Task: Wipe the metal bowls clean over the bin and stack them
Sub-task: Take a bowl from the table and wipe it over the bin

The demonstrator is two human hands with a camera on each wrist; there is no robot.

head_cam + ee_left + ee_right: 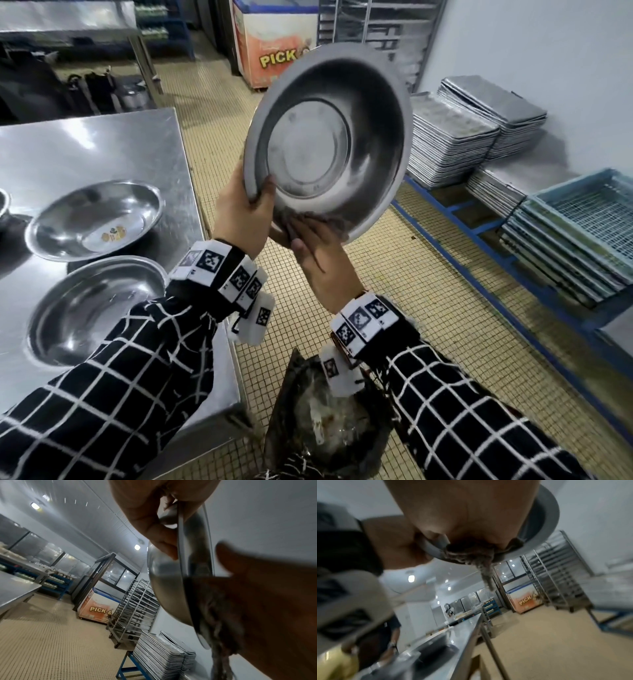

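Right hand [317, 255] presses cloth [471, 557] flat into tilted bowl [329, 144]; left hand [245, 214] grips rim (thumb inside), above bin [325, 425].

- The right hand's fingers [301, 222] hide most of the grey-brown cloth [322, 217].
- The dark-lined bin [318, 428] is partly behind the right wrist.
- The right-wrist view is blurred.

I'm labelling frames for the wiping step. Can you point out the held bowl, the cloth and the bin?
held bowl [308, 150]: head view, on its flat inner base.
cloth [471, 555]: right wrist view, on the bunched folds at the rim.
bin [329, 421]: head view, on its dark liner.
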